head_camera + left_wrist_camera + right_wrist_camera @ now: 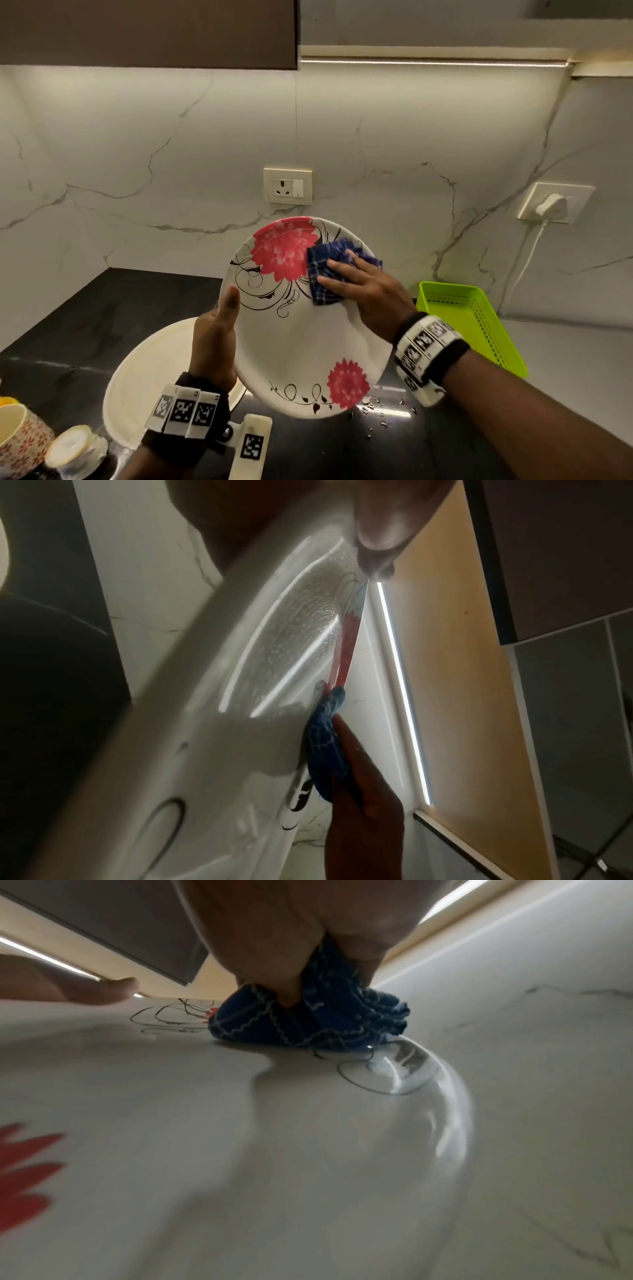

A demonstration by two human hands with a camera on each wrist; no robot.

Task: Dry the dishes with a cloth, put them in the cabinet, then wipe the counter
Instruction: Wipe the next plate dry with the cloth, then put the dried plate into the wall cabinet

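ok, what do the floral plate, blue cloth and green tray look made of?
Floral plate: glossy white, melamine or glazed ceramic, can't tell which; sharp highlights streak across it. Blue cloth: matte woven fabric, likely cotton; check threads and bunched folds show. Green tray: probably moulded plastic; perforated walls, uniform colour.

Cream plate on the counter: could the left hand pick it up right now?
Probably not yet. The left hand grips the rim of the flowered plate while the right hand holds the blue cloth against it. The cream plate lies just below, nothing seen on it.
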